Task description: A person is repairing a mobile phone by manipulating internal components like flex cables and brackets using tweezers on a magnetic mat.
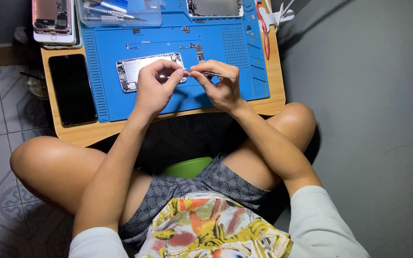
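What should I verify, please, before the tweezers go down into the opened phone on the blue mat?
1. Tweezers gripped by right hand: ok.
2. Left hand meets the tweezer tips, fingertips pinched: ok; whether a part sits between them: cannot tell.
3. Opened phone housing lies flat on the blue repair mat: ok.
4. Housing steadied by a hand: not ok, both hands are raised above it.
5. Loose small parts lie on the mat beyond the housing: ok.
6. Black phone lies apart, left of the mat: ok.

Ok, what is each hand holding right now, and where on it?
The right hand pinches metal tweezers near their front end, rear end pointing right. The left hand meets the tweezer tips with its fingertips; anything pinched there is too small to tell.
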